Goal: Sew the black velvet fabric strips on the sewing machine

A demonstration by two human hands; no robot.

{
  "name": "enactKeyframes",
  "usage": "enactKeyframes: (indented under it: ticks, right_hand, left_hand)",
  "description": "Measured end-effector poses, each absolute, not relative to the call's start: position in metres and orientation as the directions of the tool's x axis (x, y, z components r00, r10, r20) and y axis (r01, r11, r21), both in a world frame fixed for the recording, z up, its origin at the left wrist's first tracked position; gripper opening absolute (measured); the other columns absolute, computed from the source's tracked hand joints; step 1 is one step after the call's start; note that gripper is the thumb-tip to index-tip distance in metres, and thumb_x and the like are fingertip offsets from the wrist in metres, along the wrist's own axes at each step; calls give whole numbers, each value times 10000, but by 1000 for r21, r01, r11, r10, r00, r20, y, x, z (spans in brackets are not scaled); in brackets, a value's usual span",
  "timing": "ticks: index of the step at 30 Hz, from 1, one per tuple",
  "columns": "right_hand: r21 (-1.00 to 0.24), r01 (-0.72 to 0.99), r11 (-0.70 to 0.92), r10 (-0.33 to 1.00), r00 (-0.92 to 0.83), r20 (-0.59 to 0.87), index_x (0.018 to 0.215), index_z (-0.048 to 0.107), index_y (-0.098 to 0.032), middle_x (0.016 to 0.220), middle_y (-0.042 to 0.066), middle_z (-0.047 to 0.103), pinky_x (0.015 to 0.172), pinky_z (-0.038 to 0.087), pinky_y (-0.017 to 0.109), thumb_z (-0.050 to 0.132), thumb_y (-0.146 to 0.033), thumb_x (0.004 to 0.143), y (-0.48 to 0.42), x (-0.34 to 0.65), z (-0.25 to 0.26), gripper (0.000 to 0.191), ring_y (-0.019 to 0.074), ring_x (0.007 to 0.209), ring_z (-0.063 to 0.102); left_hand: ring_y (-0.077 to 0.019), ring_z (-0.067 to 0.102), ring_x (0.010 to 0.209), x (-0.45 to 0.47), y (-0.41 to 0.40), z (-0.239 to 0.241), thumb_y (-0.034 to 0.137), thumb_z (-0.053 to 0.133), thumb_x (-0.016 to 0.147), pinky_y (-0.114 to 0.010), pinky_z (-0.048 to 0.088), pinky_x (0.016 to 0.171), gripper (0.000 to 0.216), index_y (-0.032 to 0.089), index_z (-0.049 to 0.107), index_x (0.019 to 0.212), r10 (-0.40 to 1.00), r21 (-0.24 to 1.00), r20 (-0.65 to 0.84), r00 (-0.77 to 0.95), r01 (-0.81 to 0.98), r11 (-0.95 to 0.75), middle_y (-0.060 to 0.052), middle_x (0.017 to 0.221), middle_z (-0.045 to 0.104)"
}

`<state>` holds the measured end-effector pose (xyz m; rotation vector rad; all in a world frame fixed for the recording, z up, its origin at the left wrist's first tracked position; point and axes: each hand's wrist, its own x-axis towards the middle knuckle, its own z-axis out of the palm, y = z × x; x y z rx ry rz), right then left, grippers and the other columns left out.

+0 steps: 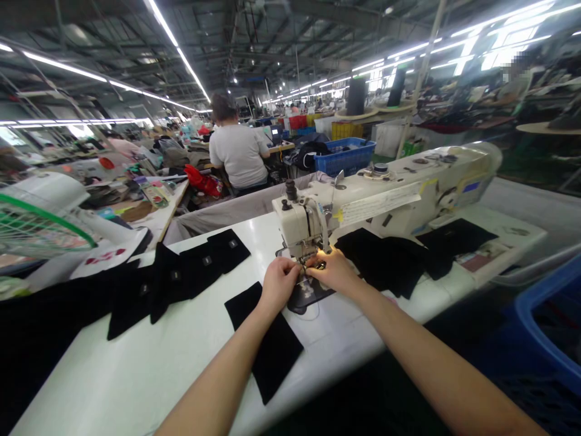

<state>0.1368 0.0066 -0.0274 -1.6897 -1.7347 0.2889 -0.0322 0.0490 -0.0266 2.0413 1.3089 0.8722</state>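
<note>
By the needle end of the sewing machine (pixel 408 172), I seem to be at fine work, left hand (pixel 279 281) and right hand (pixel 334 269) close together, gripping what I cannot tell, black cloth (pixel 279 357) lying nearer me, the next move calling for steadiness.

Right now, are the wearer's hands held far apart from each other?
No, the left hand and right hand are close together below the needle end of the sewing machine.

The white bench (pixel 131 357) carries a sewing machine (pixel 296 227) at the hands (pixel 280 281), a black panel (pixel 282 354) nearer than them, tagged black pieces (pixel 190 284) leftward, and black cloths (pixel 385 260) rightward.
</note>
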Motion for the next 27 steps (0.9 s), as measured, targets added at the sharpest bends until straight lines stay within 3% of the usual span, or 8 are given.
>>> enactKeyframes:
  ticks: [17,27]
  right_hand:
    - [-608,771,188,957,-3,292,831,695,-192,854,27,721,776,443,270,667,-198,882,8,137,-32,58,176,830,653]
    - [-630,760,161,959,30,281,906,750,-210,931,42,739,871,473,324,730,-179,792,7,139,-33,120,212,933,673]
  left_hand:
    - [-165,600,760,-34,48,-28,224,616,805,-287,466,763,259,188,591,550,900,750,233,367,522,-407,-8,726,626]
    - [-162,591,763,-34,47,-28,198,602,805,-276,445,733,248,176,600,558,913,756,223,341,531,-383,-8,713,613]
